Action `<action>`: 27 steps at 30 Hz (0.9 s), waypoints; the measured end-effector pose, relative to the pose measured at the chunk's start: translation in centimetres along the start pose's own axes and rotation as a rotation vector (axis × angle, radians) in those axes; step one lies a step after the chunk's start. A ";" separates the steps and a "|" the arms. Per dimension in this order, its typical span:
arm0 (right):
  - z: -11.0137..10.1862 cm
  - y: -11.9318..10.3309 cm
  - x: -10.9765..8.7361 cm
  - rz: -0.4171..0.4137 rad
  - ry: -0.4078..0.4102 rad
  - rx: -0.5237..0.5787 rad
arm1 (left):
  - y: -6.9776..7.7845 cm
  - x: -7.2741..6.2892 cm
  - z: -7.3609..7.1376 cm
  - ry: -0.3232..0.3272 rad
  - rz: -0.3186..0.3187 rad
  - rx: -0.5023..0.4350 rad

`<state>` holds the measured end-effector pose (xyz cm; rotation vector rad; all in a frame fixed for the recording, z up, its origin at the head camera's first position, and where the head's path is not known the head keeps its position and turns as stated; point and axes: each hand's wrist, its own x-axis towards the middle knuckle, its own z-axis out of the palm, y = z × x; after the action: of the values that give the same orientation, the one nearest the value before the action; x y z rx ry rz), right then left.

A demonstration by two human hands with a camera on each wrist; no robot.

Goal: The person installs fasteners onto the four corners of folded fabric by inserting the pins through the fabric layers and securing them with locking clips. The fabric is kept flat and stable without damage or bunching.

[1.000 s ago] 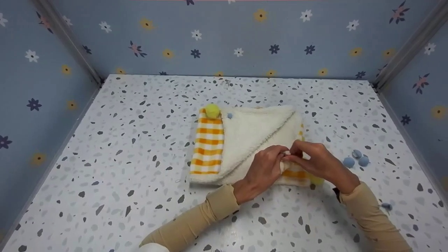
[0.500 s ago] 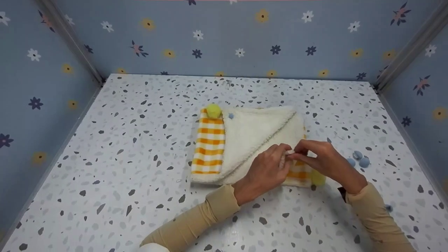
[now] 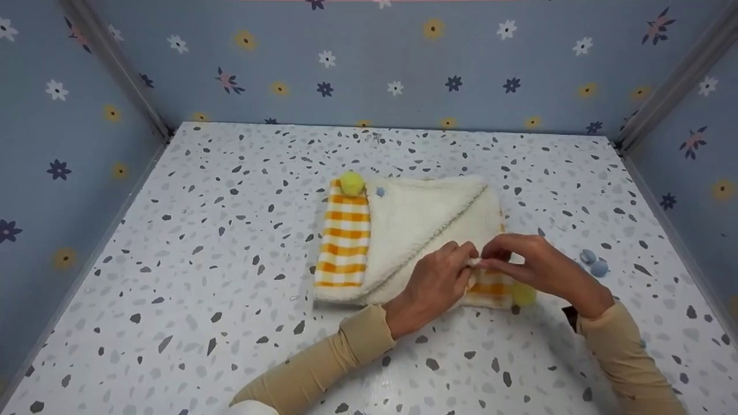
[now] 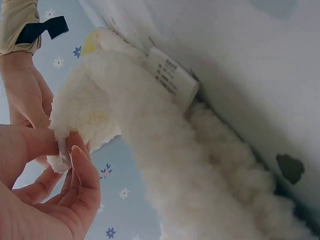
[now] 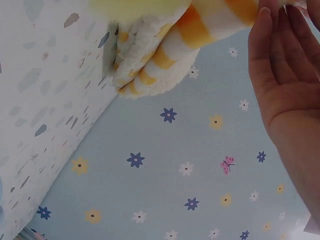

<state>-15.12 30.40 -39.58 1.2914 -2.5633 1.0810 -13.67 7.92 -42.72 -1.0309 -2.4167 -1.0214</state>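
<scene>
A folded blanket lies in the middle, cream fleece with yellow-and-white checked bands. My left hand pinches its near right corner between thumb and fingers, as the left wrist view shows. Opposite it, my right hand pinches the same raised edge, fingertips close to the left hand's. A small whitish bit shows between the fingertips; I cannot tell if it is only fleece. A small blue round button-like piece sits on the blanket's far left part. Yellow pom-poms mark its corners. A printed label shows in the left wrist view.
Blue rounded pieces, among them a ball-like one and a cap-like one, lie on the speckled table right of the right hand. Flower-patterned blue walls close in the back and both sides.
The right hand has shifted a little to the right, and its wrist now covers one of the blue pieces. Both hands keep their pinch; the corner between them dips slightly.
</scene>
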 end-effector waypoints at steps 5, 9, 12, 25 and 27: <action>-0.8 0.2 -0.4 0.100 -0.056 -0.033 | 0.0 0.0 0.0 -0.013 -0.016 0.062; -1.5 0.4 -1.0 0.192 -0.090 -0.071 | 0.1 0.0 0.1 -0.022 -0.028 0.106; -2.0 0.5 -1.3 0.248 -0.099 -0.102 | 0.2 0.0 0.0 -0.034 -0.035 0.125; -4.3 1.6 -2.7 0.386 -0.154 -0.249 | 0.3 -0.2 -0.1 -0.034 -0.040 0.129; -4.7 1.8 -3.0 0.450 -0.183 -0.246 | 0.3 -0.2 -0.1 -0.039 -0.040 0.133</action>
<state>-15.58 36.04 -38.16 0.8107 -3.0987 0.6823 -13.33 7.92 -42.60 -0.9692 -2.5074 -0.8470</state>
